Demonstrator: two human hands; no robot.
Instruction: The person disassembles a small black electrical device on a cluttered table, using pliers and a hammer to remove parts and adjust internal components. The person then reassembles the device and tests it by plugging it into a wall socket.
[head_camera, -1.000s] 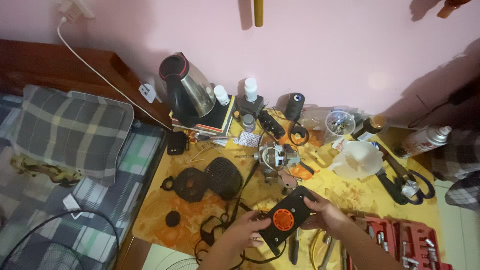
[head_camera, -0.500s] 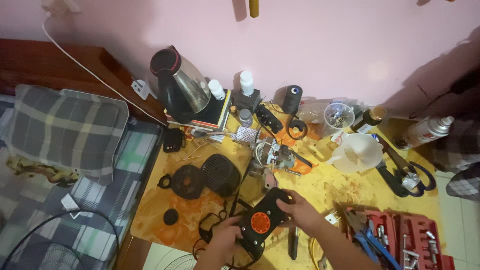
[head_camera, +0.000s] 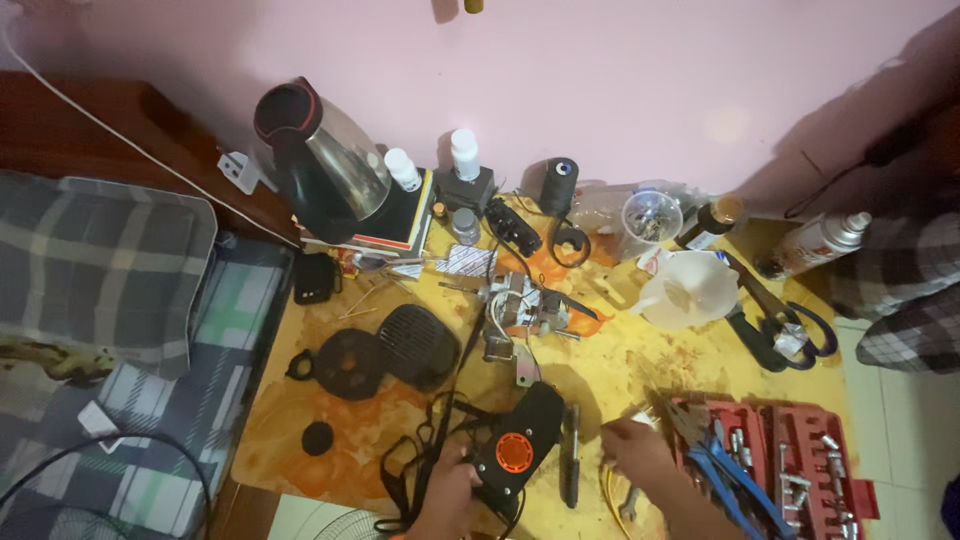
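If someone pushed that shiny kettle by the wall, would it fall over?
Probably not easily. The kettle looks wide at the bottom, so a small push would likely just slide it. But it stands on a stack of books, not the flat table, so a hard shove might tip it off the edge. Its smooth metal side could feel slippery.

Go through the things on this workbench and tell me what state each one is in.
Black housing: lying flat, held by left hand.
Right hand: empty, resting on the mat beside the red socket set.
Red socket set: lid open.
Kettle: upright, lid open.
White jug: upright.
Spray can: lying down.
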